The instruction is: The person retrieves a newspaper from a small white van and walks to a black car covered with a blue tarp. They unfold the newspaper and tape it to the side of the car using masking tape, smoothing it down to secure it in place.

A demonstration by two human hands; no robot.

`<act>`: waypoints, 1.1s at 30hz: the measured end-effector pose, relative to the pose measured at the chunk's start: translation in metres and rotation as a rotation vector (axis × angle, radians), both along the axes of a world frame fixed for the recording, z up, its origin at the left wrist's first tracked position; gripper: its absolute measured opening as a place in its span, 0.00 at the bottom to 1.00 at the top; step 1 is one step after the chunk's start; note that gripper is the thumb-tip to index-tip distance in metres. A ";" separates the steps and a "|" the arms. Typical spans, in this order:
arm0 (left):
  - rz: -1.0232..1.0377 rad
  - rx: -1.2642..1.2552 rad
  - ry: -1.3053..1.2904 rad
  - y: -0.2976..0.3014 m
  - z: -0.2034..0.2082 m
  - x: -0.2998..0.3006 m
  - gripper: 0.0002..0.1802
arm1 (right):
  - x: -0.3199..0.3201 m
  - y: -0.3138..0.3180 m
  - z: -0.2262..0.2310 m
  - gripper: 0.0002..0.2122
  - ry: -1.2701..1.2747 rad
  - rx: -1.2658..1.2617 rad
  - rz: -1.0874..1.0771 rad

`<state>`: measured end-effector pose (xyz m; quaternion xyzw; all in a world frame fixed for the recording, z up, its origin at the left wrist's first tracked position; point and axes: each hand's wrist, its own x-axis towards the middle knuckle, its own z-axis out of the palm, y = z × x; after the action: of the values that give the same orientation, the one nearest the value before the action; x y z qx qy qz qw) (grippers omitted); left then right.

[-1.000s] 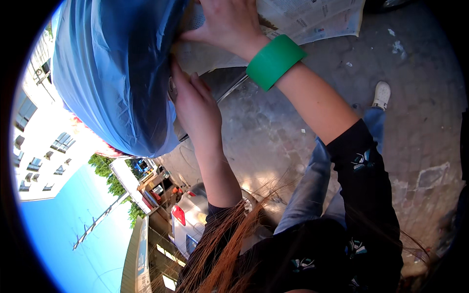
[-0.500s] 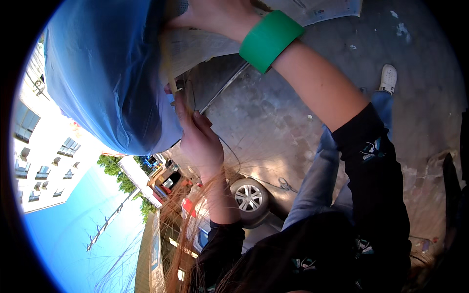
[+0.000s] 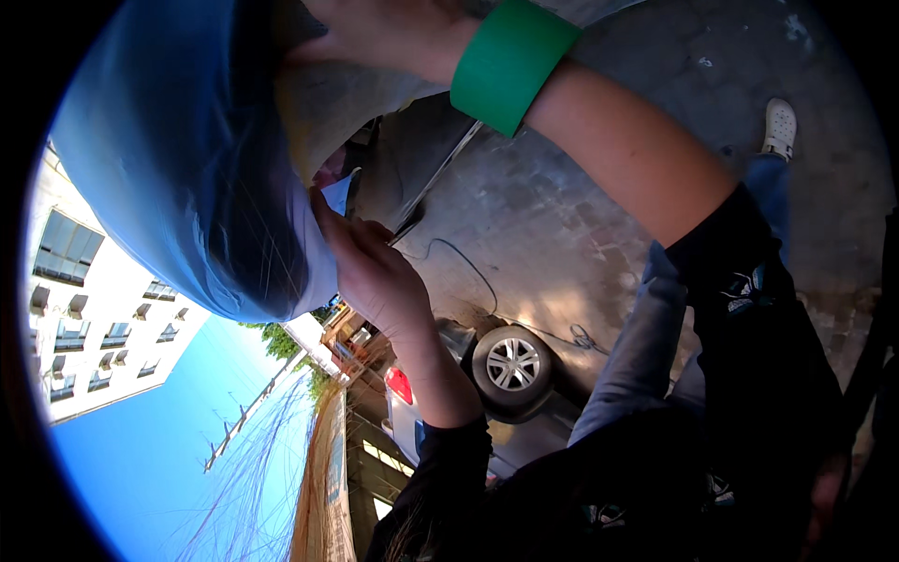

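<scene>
Pressing or fastening the pale sheet [image 3: 356, 98] along the edge of the blue film [image 3: 192, 173] seems to be the step in hand, judging by how both hands meet at that border. The film lies over a large bulging form at the upper left, and the sheet sits just to its right, partly behind the right hand [image 3: 389, 36]. The next move probably calls for light, steady pressure along the seam, with the film kept from wrinkling. The left hand [image 3: 382, 281] comes up from below, its wrist roughly in line with the forearm and its fingers stretched toward the film's lower right edge; the fingertips are at that edge, but whether they pinch it or merely press cannot be told. Above, the right forearm reaches across from the right side, with the thumb spread toward the seam; the other fingers run out of view, so their grip cannot be made out. A wide green ring [image 3: 515, 66], like a roll of tape, encircles the right wrist. Beyond the left hand, a thin rod [image 3: 440, 178] slants over the paved ground [image 3: 459, 267].
</scene>
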<state>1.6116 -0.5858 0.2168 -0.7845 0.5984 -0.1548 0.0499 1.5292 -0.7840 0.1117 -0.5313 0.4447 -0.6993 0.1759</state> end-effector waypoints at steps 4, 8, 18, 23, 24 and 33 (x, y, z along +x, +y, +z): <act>-0.036 -0.047 0.115 -0.006 -0.005 0.009 0.24 | 0.006 0.003 -0.003 0.18 -0.041 -0.088 0.015; 0.127 -0.027 0.191 -0.007 -0.002 0.011 0.27 | 0.014 0.007 -0.002 0.16 -0.048 -0.047 0.036; -0.060 -0.080 0.084 -0.017 -0.016 0.051 0.26 | 0.013 0.005 -0.002 0.16 0.010 -0.019 0.063; -0.057 -0.084 0.181 -0.018 -0.017 0.037 0.26 | 0.041 0.036 -0.008 0.05 0.237 -0.205 0.203; -0.065 -0.074 0.197 -0.020 -0.025 0.038 0.26 | 0.046 0.041 -0.017 0.06 0.285 -0.242 0.289; -0.191 -0.210 0.183 -0.032 -0.026 0.043 0.20 | 0.044 0.042 0.024 0.10 0.338 -0.206 0.528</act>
<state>1.6541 -0.6176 0.1909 -0.7358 0.6528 -0.1485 -0.1021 1.5736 -0.7422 0.1359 -0.7517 0.2416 -0.5729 0.2200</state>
